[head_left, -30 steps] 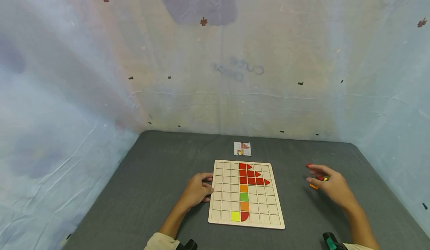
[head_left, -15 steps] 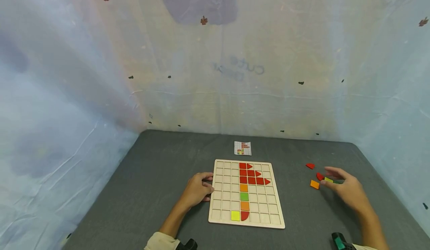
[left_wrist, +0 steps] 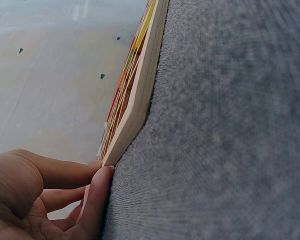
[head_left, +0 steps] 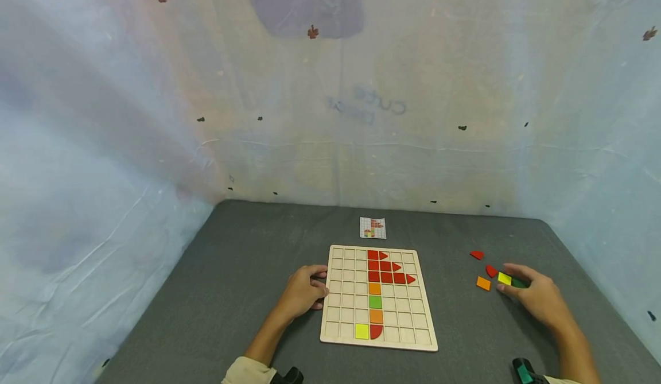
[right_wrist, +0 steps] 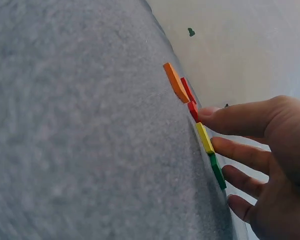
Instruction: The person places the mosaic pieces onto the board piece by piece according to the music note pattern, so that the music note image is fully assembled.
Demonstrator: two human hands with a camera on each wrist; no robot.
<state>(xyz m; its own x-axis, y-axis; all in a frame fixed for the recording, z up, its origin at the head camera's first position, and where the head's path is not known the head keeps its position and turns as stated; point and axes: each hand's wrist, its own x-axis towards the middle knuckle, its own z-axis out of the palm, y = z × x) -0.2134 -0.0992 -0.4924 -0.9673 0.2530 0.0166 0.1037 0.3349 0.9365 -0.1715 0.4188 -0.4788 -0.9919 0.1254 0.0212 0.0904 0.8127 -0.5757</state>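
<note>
A wooden grid board (head_left: 347, 302) lies on the table, with red, orange, green and yellow pieces in some of its cells. My left hand (head_left: 299, 292) holds the board's left edge; in the left wrist view, thumb and fingers meet at its rim. On the right, my right hand (head_left: 539, 295) hovers low over loose tiles, thumb and fingers spread about a yellow square tile (head_left: 504, 279). A green tile (head_left: 518, 283) lies partly hidden under that hand. In the right wrist view, the fingers reach close to the yellow tile (right_wrist: 205, 138); firm contact is unclear.
An orange square tile (head_left: 483, 283) and two red rounded tiles, one nearer (head_left: 492, 271) and one farther (head_left: 477, 255), lie left of the right hand. Behind the board is a small printed pattern card (head_left: 373, 228). A pale curtain (head_left: 330, 160) borders the dark table.
My right hand has moved right and lower, from above the red and orange tiles to the yellow and green ones. The left hand and board have stayed put.
</note>
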